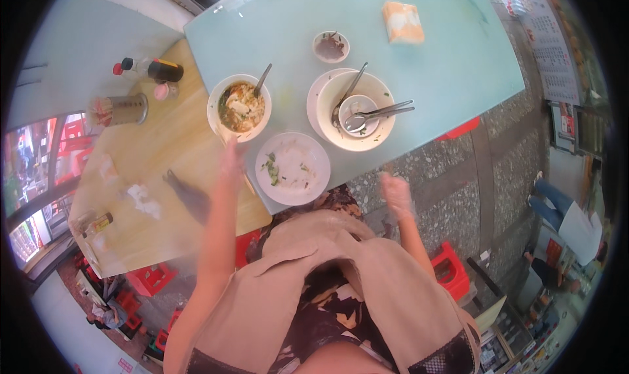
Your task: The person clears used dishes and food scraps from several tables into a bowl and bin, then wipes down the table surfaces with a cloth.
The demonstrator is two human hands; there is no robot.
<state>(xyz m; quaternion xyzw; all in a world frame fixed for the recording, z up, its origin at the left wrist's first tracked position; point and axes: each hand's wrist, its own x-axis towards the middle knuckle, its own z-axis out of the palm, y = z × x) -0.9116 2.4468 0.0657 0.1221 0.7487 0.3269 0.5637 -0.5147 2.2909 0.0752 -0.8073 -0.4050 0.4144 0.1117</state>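
My left hand [235, 158], blurred, is at the near rim of a white bowl [212, 111] of soupy food with a spoon [263, 79] in it. Whether the fingers touch the rim or hold anything cannot be made out. Right of that hand lies a white plate [300, 165] with scraps of greens. My right hand [396, 194], also blurred, hangs beyond the table's near edge with its fingers curled. Nearest to it is a large white bowl [331, 96] holding a small bowl [358, 103], spoons [356, 122] and another utensil. A plate [313, 103] sits under the large bowl.
A small bowl of dark scraps [330, 47] and a tissue packet [403, 22] stand on the pale table [452, 59]. The adjoining wooden table [162, 148] carries sauce bottles [164, 70], a utensil holder [128, 109] and crumpled tissues [143, 201]. Red stools [449, 270] are nearby. A person [570, 221] stands right.
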